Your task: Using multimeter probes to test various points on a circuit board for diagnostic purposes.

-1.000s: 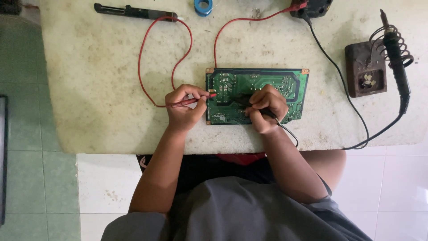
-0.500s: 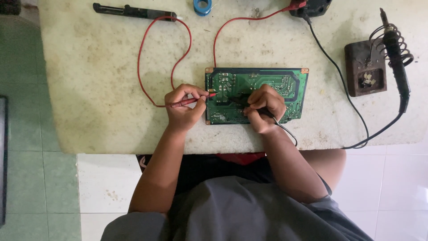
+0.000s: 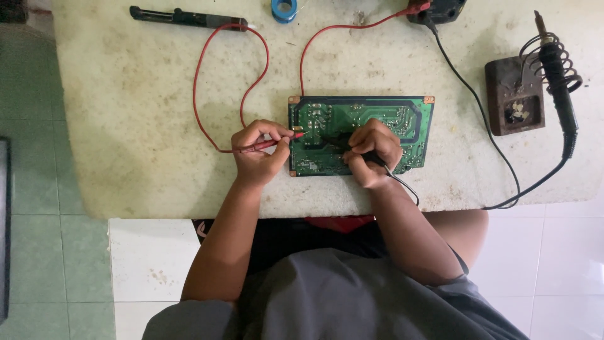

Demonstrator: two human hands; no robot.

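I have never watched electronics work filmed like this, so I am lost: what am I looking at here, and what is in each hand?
The camera sits on the person's head and looks straight down. On the pale worktable lies a green circuit board. The left hand holds a red probe against the board's left edge; the right hand holds a black probe on the board. Red and black leads run to a device at the top edge. At the right, a soldering iron rests on its stand.
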